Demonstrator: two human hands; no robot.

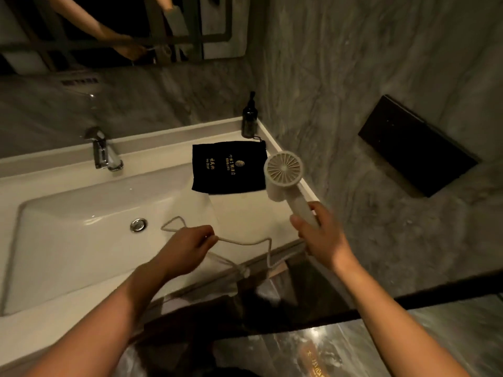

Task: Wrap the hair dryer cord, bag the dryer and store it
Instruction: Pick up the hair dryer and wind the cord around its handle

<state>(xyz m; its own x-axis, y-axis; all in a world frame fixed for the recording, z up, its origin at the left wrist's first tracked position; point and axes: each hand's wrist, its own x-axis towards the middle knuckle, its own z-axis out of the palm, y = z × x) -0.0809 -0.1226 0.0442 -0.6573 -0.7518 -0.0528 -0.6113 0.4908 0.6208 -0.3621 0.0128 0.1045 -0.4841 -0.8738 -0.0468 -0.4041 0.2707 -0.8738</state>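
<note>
Right hand (324, 235): clamped around the handle of the white hair dryer (284, 174), held up over the right end of the worktop (245, 208).
Left hand (187, 247): pinched on the cord (245, 242), which loops over the sink (81, 227).
Bag (228, 167): black, flat on the worktop, far right, near a dark bottle (249, 118).
Tap (104, 151): far left.

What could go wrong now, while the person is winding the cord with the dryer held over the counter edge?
The cord hangs slack over the sink, and a loop may drop into the basin, which might be wet. The right hand grips only the low end of the hair dryer handle, so its head could swing against the dark bottle. The left hand might pull kinks tight.
</note>
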